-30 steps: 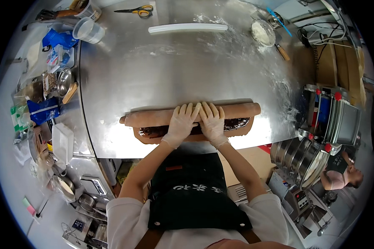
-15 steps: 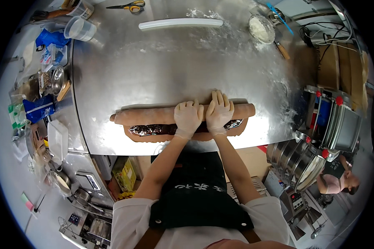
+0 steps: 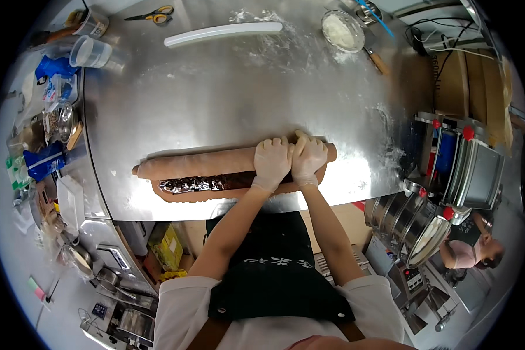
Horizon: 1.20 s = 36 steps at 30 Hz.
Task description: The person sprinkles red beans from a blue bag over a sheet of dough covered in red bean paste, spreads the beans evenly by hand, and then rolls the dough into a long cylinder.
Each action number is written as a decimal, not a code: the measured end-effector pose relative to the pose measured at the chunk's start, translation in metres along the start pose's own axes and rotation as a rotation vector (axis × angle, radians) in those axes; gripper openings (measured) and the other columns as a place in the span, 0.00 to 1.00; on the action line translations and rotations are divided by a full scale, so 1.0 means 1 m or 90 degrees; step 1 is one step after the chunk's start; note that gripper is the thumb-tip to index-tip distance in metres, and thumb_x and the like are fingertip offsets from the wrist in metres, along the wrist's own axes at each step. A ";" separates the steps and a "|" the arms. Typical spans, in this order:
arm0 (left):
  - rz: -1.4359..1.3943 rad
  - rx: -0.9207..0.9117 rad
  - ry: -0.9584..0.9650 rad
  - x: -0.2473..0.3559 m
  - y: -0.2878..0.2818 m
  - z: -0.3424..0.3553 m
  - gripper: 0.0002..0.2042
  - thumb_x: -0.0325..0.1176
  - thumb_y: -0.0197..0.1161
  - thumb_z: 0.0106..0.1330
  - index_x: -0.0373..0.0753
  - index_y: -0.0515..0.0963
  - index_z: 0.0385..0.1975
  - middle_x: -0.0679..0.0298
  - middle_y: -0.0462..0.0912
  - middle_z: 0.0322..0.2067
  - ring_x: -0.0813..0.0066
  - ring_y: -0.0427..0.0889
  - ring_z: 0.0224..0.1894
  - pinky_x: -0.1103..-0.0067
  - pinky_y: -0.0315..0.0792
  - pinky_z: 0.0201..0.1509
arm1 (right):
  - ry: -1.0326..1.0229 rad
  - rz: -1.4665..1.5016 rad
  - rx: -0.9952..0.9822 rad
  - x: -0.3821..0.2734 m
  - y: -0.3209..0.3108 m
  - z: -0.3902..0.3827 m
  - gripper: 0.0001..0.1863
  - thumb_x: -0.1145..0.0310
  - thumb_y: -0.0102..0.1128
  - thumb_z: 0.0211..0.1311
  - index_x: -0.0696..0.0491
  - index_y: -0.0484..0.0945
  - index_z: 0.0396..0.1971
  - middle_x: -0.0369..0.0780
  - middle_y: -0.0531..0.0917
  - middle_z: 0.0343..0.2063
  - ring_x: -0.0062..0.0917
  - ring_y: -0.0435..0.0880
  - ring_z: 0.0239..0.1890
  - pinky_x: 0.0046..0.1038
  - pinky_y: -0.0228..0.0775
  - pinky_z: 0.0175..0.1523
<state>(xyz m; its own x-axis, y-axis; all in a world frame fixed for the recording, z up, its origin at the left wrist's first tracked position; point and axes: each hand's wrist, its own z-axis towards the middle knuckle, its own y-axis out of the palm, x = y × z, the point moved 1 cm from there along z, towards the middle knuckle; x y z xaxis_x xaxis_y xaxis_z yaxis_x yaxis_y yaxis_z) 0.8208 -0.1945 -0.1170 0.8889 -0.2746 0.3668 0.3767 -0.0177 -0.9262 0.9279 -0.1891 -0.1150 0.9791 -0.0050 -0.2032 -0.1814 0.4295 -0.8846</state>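
Note:
A long brown dough roll (image 3: 198, 165) lies crosswise near the front edge of the steel table. Its lower flap (image 3: 210, 197) is flat toward me, with a strip of dark, glossy filling (image 3: 198, 183) between flap and roll. My left hand (image 3: 272, 162), in a thin translucent glove, is closed over the roll right of its middle, fingertips bent over the far side. Close beside it, my right hand (image 3: 309, 158), gloved too, grips the roll near its right end. The filling beneath both hands is partly hidden.
Behind the dough, a white bar (image 3: 223, 34) and scissors (image 3: 158, 16) lie on the table (image 3: 216, 99). A bowl of white powder (image 3: 343, 31) and a wooden-handled tool (image 3: 378, 60) are at the far right. Metal machinery (image 3: 461, 166) stands right; a person (image 3: 469, 245) is beyond it.
Both my hands have moved right along the dough roll, toward its right end. More of the filling shows left of them. The whole view has shifted slightly.

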 end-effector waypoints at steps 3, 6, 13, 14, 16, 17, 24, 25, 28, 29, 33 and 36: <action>0.005 -0.043 -0.083 0.008 0.002 0.002 0.12 0.42 0.55 0.65 0.44 0.82 0.38 0.63 0.80 0.28 0.61 0.79 0.35 0.64 0.70 0.43 | 0.021 0.028 -0.130 0.015 -0.001 0.002 0.09 0.65 0.53 0.63 0.47 0.82 0.35 0.42 0.83 0.24 0.40 0.80 0.27 0.40 0.71 0.34; -0.026 0.001 0.013 0.038 0.005 0.013 0.14 0.42 0.56 0.65 0.39 0.81 0.40 0.62 0.79 0.28 0.63 0.78 0.35 0.66 0.70 0.45 | 0.058 0.028 -0.114 0.040 -0.010 0.011 0.09 0.64 0.55 0.64 0.48 0.82 0.27 0.42 0.83 0.23 0.39 0.79 0.26 0.39 0.71 0.31; -0.139 0.066 0.056 0.035 0.006 0.014 0.12 0.41 0.56 0.65 0.42 0.82 0.38 0.62 0.80 0.28 0.63 0.79 0.33 0.67 0.72 0.40 | 0.082 0.027 -0.041 0.050 -0.001 0.001 0.10 0.65 0.55 0.64 0.49 0.80 0.23 0.40 0.80 0.20 0.38 0.79 0.26 0.37 0.72 0.32; -0.030 -0.019 -0.010 0.022 0.001 0.016 0.11 0.41 0.56 0.65 0.42 0.81 0.33 0.62 0.80 0.26 0.63 0.80 0.33 0.65 0.71 0.37 | 0.093 -0.046 -0.036 0.046 0.003 0.000 0.11 0.65 0.55 0.65 0.49 0.80 0.24 0.40 0.80 0.20 0.38 0.80 0.26 0.38 0.72 0.33; 0.090 -0.034 -0.143 -0.023 -0.056 0.003 0.11 0.39 0.55 0.65 0.44 0.75 0.22 0.62 0.78 0.20 0.61 0.79 0.28 0.62 0.69 0.32 | 0.004 -0.085 -0.154 -0.003 -0.015 0.007 0.09 0.60 0.54 0.68 0.47 0.80 0.34 0.39 0.79 0.24 0.37 0.78 0.31 0.41 0.67 0.38; 0.140 0.042 -0.131 -0.057 -0.065 -0.005 0.11 0.39 0.55 0.65 0.45 0.75 0.21 0.63 0.78 0.20 0.60 0.78 0.28 0.62 0.69 0.31 | -0.035 -0.001 -0.078 -0.022 -0.009 0.000 0.10 0.58 0.54 0.68 0.46 0.80 0.37 0.39 0.79 0.25 0.37 0.77 0.32 0.40 0.65 0.38; 0.141 0.188 -0.109 -0.134 -0.062 -0.041 0.10 0.36 0.53 0.62 0.44 0.75 0.19 0.61 0.78 0.22 0.56 0.78 0.27 0.63 0.71 0.33 | -0.060 0.147 -0.237 -0.125 0.023 -0.018 0.12 0.57 0.56 0.63 0.49 0.80 0.28 0.39 0.81 0.24 0.38 0.80 0.31 0.42 0.71 0.40; 0.145 0.194 -0.111 -0.135 -0.061 -0.042 0.09 0.35 0.53 0.61 0.44 0.75 0.20 0.61 0.79 0.23 0.56 0.78 0.28 0.63 0.71 0.34 | -0.063 0.123 -0.224 -0.126 0.023 -0.019 0.12 0.59 0.55 0.63 0.50 0.80 0.25 0.40 0.81 0.24 0.38 0.81 0.30 0.41 0.71 0.39; 0.089 0.181 -0.129 -0.138 -0.062 -0.039 0.11 0.37 0.53 0.63 0.43 0.76 0.21 0.61 0.79 0.24 0.57 0.78 0.29 0.63 0.72 0.36 | -0.042 0.076 -0.239 -0.132 0.027 -0.014 0.12 0.62 0.54 0.63 0.50 0.80 0.23 0.40 0.81 0.24 0.38 0.80 0.31 0.41 0.71 0.39; 0.093 0.189 -0.135 -0.147 -0.067 -0.038 0.11 0.37 0.53 0.63 0.43 0.76 0.21 0.61 0.79 0.24 0.57 0.78 0.29 0.63 0.72 0.36 | 0.008 0.075 -0.219 -0.141 0.026 -0.017 0.13 0.61 0.53 0.64 0.50 0.80 0.24 0.40 0.81 0.25 0.38 0.80 0.32 0.41 0.71 0.39; 0.093 0.152 -0.164 -0.180 -0.100 -0.041 0.08 0.37 0.58 0.62 0.44 0.77 0.22 0.62 0.78 0.22 0.57 0.76 0.25 0.62 0.69 0.31 | -0.064 0.135 -0.179 -0.206 0.029 -0.006 0.14 0.58 0.54 0.64 0.50 0.79 0.23 0.40 0.81 0.24 0.37 0.80 0.31 0.40 0.71 0.37; 0.103 0.186 -0.131 -0.189 -0.093 -0.054 0.09 0.39 0.59 0.60 0.44 0.75 0.21 0.62 0.77 0.21 0.57 0.76 0.25 0.62 0.69 0.31 | -0.081 0.096 -0.222 -0.217 0.040 -0.025 0.17 0.55 0.54 0.65 0.49 0.80 0.22 0.40 0.81 0.23 0.39 0.80 0.27 0.40 0.72 0.34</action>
<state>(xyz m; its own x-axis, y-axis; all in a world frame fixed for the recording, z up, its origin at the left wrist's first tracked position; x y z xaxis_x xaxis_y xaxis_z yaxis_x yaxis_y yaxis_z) 0.6036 -0.1929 -0.1050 0.9653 -0.0519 0.2559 0.2597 0.2921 -0.9205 0.7055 -0.1937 -0.1165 0.9385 0.1565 -0.3078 -0.3231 0.0840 -0.9426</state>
